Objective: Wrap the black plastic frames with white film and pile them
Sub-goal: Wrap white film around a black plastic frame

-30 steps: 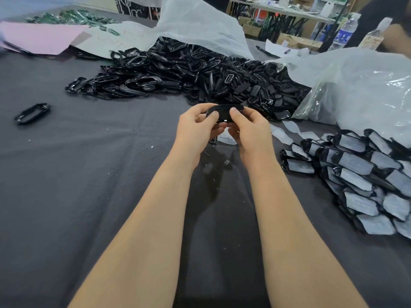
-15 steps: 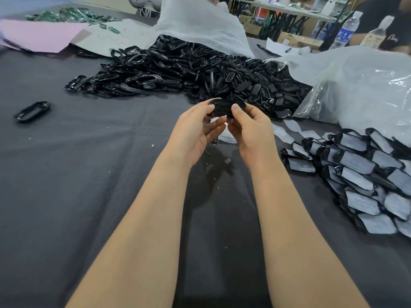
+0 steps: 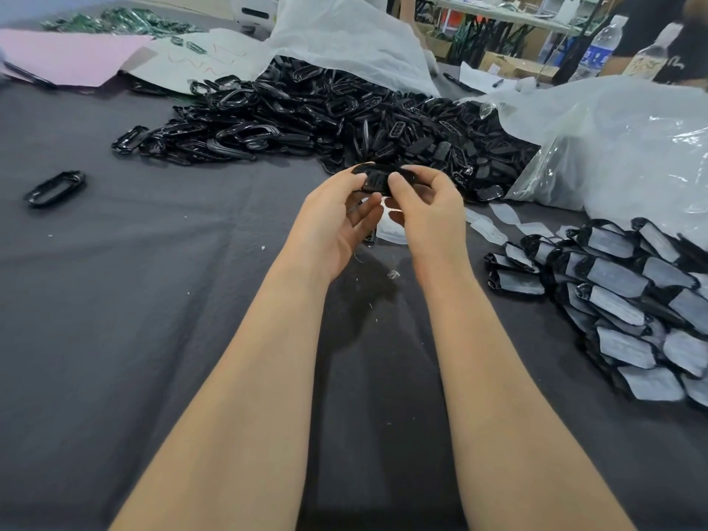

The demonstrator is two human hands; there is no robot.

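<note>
I have the held frame [image 3: 377,180] at centre, above the table [image 3: 153,320]. From it, the loose heap [image 3: 325,120] lies at twelve o'clock and the bag [image 3: 613,147] at two. The film pieces [image 3: 494,224] are at three, just short of the wrapped pile [image 3: 632,300] at four. A stray frame [image 3: 55,187] lies at nine.

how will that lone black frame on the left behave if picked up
The lone frame probably stays stiff: it keeps a clean oval outline. Likely light, being a thin open ring. Its glossy shine hints it may slip; lying flat, it should not roll.
</note>
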